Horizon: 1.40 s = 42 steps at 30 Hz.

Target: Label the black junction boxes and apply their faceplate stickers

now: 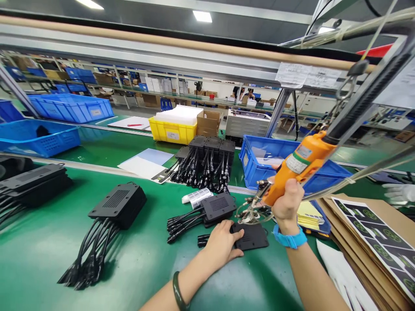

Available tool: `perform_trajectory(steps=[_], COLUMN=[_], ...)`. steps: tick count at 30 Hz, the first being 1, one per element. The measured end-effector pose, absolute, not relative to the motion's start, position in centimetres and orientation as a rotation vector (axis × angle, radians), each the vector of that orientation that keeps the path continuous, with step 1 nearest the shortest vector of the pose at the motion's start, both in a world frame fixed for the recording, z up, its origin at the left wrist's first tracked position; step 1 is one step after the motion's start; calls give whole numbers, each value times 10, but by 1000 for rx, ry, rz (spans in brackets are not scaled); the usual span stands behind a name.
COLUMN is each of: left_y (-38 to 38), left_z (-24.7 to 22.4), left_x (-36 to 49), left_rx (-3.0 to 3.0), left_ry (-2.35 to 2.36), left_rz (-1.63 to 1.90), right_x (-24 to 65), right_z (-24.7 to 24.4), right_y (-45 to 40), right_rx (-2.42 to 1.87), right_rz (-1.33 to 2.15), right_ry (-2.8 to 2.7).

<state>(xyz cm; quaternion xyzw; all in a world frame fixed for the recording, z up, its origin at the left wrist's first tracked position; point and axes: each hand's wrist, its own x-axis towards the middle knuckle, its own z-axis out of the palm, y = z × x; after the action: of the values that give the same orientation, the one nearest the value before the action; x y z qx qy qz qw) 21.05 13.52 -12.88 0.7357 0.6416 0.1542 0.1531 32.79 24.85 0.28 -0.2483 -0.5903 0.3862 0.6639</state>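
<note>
Driver held over a steadied box

Near edge: a flat black box [251, 236] is laid on the green bench [152, 276]. Its left end is grasped by the left hand [222, 242], fingers on top, thumb at the near side, presumably so that it cannot slide. The orange driver [296, 166] is gripped by the right hand [287, 205], fingers wrapped round; its lower end is angled over the box's far part. Contact there cannot be told. The driver is hung from an overhead cable [359, 71], likely to spare the wrist its weight.

Just beyond: a second black box [218, 208] is set with leads fanned left, perhaps so its top is left unobstructed.

Farther: a row of black boxes [212, 147] is massed, leads turned nearward; a blue bin [247, 162] is placed beside it, probably within reach.
</note>
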Motion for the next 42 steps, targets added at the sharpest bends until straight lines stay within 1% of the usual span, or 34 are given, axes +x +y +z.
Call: perform_trajectory(steps=[5, 19, 22, 28, 30, 38, 42], left_y=[136, 137, 137, 136, 135, 138, 139], left_z=[-130, -130, -129, -124, -123, -126, -127], left_x=[210, 211, 211, 213, 214, 215, 214], left_rx=[2108, 2098, 2105, 2099, 2087, 2092, 2087], left_ry=[1841, 1855, 1863, 1884, 1894, 1892, 1892], left_rz=[436, 424, 426, 417, 411, 416, 414], right_x=[324, 325, 333, 353, 356, 353, 351], right_z=[-18, -32, -19, 37, 42, -7, -18], right_y=[249, 244, 236, 224, 223, 219, 215], right_rx=[-581, -534, -516, -488, -505, -597, -600], right_rz=[953, 936, 928, 719, 708, 928, 951], right_ry=[-1388, -1375, -1371, -1317, -1313, -1371, -1375])
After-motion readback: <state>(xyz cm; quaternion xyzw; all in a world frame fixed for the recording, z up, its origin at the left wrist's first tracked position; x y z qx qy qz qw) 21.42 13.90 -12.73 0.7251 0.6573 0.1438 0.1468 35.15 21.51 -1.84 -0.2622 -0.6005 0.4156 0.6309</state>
